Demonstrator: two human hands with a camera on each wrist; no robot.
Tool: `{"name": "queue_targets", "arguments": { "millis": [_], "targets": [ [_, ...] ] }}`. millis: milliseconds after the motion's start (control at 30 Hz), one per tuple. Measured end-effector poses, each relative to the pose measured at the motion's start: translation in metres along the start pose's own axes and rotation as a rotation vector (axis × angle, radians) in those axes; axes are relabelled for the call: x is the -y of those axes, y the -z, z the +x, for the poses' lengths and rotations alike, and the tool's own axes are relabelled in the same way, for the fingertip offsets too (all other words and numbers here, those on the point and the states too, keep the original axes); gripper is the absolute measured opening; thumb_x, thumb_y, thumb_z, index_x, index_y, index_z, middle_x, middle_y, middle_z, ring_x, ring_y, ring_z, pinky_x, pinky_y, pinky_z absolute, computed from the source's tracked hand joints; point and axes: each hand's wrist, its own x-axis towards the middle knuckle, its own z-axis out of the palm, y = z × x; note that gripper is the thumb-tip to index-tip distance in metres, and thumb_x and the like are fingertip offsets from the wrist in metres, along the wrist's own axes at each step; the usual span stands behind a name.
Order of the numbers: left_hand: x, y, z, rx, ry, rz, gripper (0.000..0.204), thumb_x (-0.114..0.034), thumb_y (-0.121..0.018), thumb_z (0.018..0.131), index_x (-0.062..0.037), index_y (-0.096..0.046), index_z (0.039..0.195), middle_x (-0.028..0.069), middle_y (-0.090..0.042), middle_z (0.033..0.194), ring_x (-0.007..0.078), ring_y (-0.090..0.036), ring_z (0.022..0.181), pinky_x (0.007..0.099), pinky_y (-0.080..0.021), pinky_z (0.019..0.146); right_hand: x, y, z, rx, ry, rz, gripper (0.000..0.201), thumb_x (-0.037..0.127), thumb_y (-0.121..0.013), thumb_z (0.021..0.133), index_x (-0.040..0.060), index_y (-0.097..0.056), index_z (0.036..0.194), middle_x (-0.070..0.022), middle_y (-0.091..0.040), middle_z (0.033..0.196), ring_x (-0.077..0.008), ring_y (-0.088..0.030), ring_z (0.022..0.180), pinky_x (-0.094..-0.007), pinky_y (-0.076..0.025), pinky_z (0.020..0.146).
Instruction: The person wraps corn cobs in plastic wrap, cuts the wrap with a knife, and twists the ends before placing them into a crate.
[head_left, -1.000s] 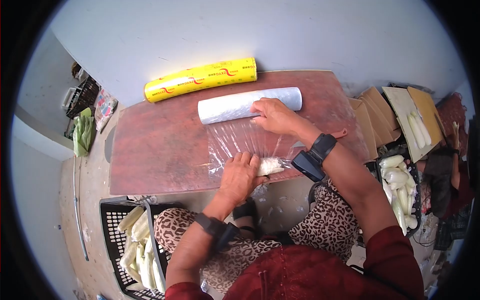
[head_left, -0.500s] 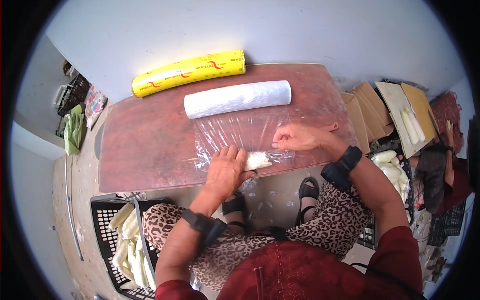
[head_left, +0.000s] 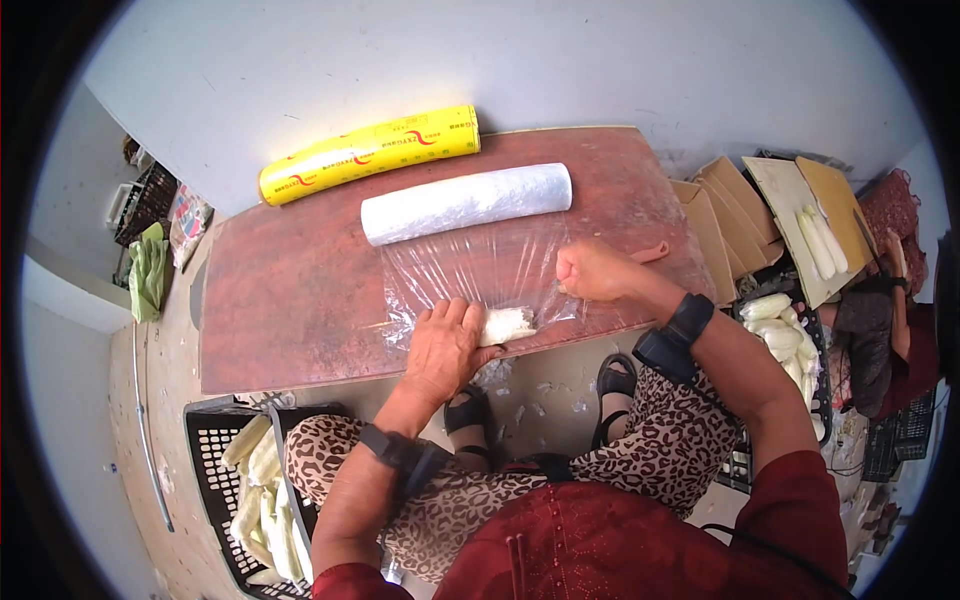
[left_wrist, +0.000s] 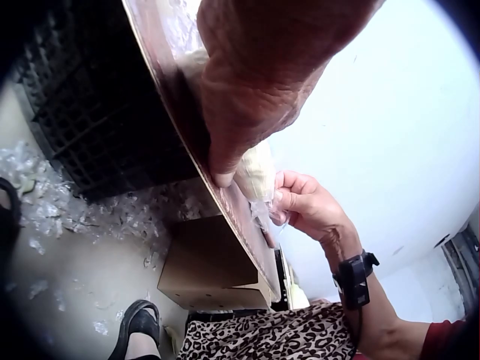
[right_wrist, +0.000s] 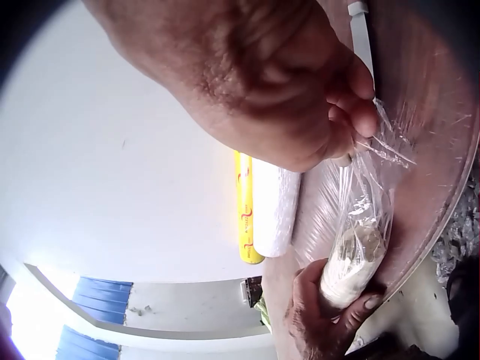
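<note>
My left grip [head_left: 440, 345] curls over the corn [head_left: 505, 324] at the counter [head_left: 290, 300] edge, pressing it down. My right grip [head_left: 590, 270] pinches the film [head_left: 480, 265] beside it. Wrapping has begun; next I'd fold film over, pulling taut.

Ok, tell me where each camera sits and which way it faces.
Head: on the head, looking down at the table; both forearms, left hand, right hand.
Left wrist: low at the table edge, facing the right hand.
Right wrist: above the hand, facing the film rolls.
Shared: the wrapped corn cob, film pinched in the right fingers.
</note>
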Motion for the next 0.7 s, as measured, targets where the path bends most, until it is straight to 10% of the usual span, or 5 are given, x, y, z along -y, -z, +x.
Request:
{"name": "queue_targets", "arguments": {
  "millis": [400, 500, 700],
  "targets": [
    [0.002, 0.0, -0.003, -0.012, -0.015, 0.007, 0.049, -0.033, -0.077, 0.072, -0.0051, -0.055, 0.104, 0.0094, -0.056, 0.098, 0.0285, -0.054, 0.095, 0.0403, -0.044, 0.083, 0.016, 0.01, -0.002, -0.071, -0.193, -0.59, 0.013, 0.008, -0.063, 0.08, 0.0016, -0.063, 0.092, -0.0207, -0.066, 0.093, -0.0373, -0.064, 0.084, -0.0444, -0.051, 0.072],
    [0.002, 0.003, -0.002, 0.008, -0.012, -0.017, 0.05, -0.035, -0.076, 0.073, -0.0036, -0.054, 0.105, 0.0116, -0.057, 0.098, 0.0312, -0.054, 0.095, 0.041, -0.045, 0.084, 0.028, 0.003, -0.004, -0.388, 0.31, -0.151, 0.013, 0.006, -0.062, 0.082, 0.0018, -0.059, 0.093, -0.019, -0.062, 0.088, -0.0373, -0.063, 0.08, -0.0452, -0.05, 0.07],
    [0.005, -0.004, -0.002, -0.012, -0.024, -0.016, 0.048, -0.035, -0.075, 0.074, -0.0034, -0.053, 0.104, 0.0124, -0.056, 0.097, 0.0322, -0.055, 0.095, 0.0411, -0.045, 0.084, 0.07, -0.054, -0.022, -0.259, 0.638, -0.147, 0.031, 0.014, -0.071, 0.077, 0.0033, -0.048, 0.096, -0.0134, -0.052, 0.096, -0.0338, -0.054, 0.094, -0.0451, -0.044, 0.081]
  ]
}}
